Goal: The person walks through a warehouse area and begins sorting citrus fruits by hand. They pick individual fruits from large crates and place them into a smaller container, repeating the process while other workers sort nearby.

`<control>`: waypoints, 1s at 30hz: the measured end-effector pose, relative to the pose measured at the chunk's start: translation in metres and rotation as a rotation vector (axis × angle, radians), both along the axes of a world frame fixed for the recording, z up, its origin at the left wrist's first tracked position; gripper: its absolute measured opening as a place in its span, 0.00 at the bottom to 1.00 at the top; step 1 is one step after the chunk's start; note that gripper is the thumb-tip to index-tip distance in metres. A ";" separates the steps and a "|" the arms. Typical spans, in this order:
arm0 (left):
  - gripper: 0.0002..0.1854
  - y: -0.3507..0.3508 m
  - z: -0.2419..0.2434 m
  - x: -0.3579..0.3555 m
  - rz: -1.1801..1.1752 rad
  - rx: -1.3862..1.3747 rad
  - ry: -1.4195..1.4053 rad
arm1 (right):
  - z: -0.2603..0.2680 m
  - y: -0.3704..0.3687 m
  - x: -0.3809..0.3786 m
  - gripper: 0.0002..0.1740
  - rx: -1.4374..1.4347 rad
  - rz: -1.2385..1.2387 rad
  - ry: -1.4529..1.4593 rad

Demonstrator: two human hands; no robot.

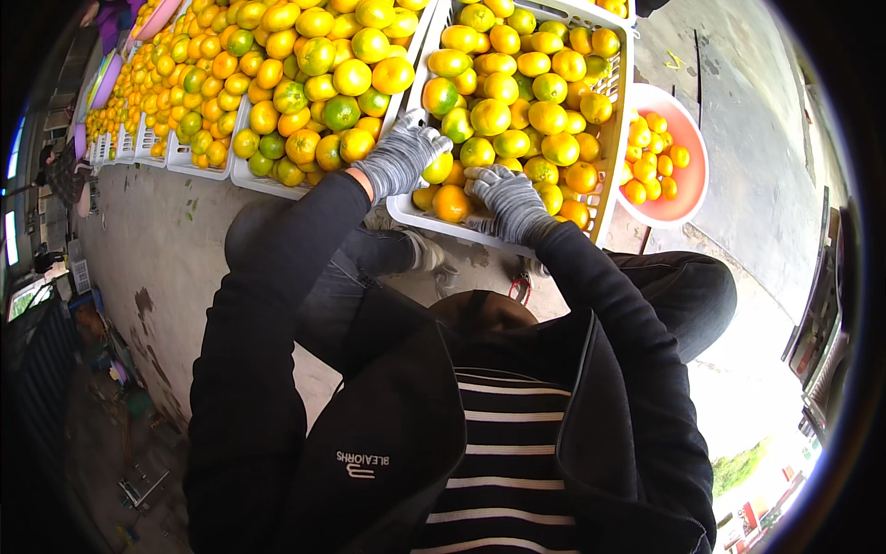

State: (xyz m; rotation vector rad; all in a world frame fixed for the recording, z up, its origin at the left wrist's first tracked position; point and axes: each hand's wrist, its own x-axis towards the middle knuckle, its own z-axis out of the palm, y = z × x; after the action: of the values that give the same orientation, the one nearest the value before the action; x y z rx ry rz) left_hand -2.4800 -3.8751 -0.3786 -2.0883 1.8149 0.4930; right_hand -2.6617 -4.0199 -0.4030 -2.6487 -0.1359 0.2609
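Observation:
Both my hands wear grey striped knit gloves and are at the near end of a white plastic crate (477, 237) full of yellow-orange and greenish mandarins (491, 116). My left hand (405, 154) reaches over the crate's left rim, its fingers and thumb around a yellow-green mandarin (437, 168). Palm down, my right hand (511, 201) rests over the fruit by the near rim. Its fingers are bent, and whatever lies under the palm is hidden. Just left of that hand sits an orange mandarin (451, 203).
A second mandarin-filled crate (266, 181) adjoins on the left, with more crates (201, 166) in a row beyond. To the right, a pink basin (682, 183) holds small orange mandarins. My knees flank the crate's near end. Another person (66, 173) is at far left.

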 end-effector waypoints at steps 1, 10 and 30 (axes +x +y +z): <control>0.37 0.003 -0.006 -0.001 -0.013 0.018 -0.048 | -0.004 0.003 -0.007 0.33 0.056 -0.035 -0.066; 0.39 -0.013 0.004 0.000 -0.134 0.213 -0.098 | -0.003 0.035 0.035 0.33 -0.133 0.086 0.005; 0.28 0.015 0.000 0.000 -0.214 0.066 -0.178 | -0.016 -0.015 0.021 0.23 0.383 -0.390 -0.107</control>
State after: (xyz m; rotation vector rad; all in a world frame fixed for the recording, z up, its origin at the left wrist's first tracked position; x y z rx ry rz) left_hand -2.4799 -3.8601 -0.3790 -1.8055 1.8625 0.2957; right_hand -2.6408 -4.0349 -0.4190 -2.2471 0.2700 -0.0355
